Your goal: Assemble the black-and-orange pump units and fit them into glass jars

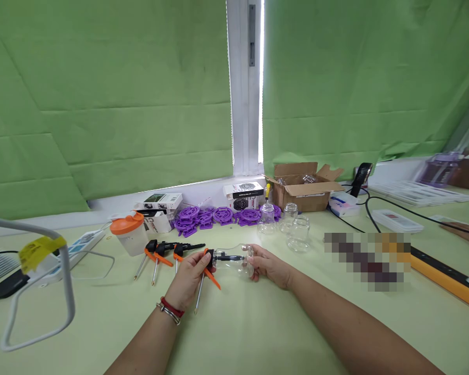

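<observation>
Head view: over a pale table by green sheeting, left fingers hold a cap, right fingers a jar.

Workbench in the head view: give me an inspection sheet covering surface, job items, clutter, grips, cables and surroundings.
Surface: pale green tabletop.
Job items: clear jar held sideways, black cap at its mouth; three similar black assemblies to the left; three other jars standing beyond.
Clutter: purple parts, open cardboard box, orange-lidded container.
Grips: left grip on the black cap; right grip at the clear jar's other end.
Cables: black cables at right, across the tabletop.
Surroundings: green covering behind, either side of a pale frame.
</observation>
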Motion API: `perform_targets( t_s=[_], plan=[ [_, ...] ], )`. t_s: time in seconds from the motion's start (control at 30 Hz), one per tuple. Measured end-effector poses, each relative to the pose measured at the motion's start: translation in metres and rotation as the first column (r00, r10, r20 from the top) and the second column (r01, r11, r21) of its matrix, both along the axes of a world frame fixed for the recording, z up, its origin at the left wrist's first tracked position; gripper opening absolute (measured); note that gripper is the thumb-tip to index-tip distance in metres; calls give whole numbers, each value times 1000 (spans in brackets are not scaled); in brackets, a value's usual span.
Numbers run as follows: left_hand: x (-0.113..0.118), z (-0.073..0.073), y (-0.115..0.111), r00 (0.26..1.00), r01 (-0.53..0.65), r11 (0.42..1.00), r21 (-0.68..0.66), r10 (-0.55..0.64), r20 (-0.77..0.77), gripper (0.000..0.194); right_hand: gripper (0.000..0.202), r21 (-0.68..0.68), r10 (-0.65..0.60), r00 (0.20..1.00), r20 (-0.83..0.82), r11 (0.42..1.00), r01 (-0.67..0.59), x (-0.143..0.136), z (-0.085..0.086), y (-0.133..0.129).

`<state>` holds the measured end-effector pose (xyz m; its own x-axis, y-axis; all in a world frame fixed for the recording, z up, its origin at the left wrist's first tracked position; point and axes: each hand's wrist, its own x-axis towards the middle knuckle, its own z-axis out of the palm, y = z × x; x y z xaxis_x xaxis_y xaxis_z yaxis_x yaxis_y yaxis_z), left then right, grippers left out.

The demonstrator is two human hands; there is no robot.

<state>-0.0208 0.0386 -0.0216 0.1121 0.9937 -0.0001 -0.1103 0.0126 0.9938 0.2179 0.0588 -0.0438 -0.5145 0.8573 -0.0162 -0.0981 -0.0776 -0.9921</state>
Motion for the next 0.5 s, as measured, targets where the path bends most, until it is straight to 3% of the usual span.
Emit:
perform_targets(
  t_s=[0.27,0.4,0.5],
  plan=[
    [-6,5,0,995,-22,994,110,33,-98,40,63,38,12,999,46,999,-14,5,3,-2],
    [-6,9,-4,977,34,981,189,7,-212,43,70,66,58,988,144,995,-69,8,10,-6],
    [-4,10,-8,935,33,948,316,83,-346,43,72,102,46,972,232,992,-71,9,12,-7]
  ],
)
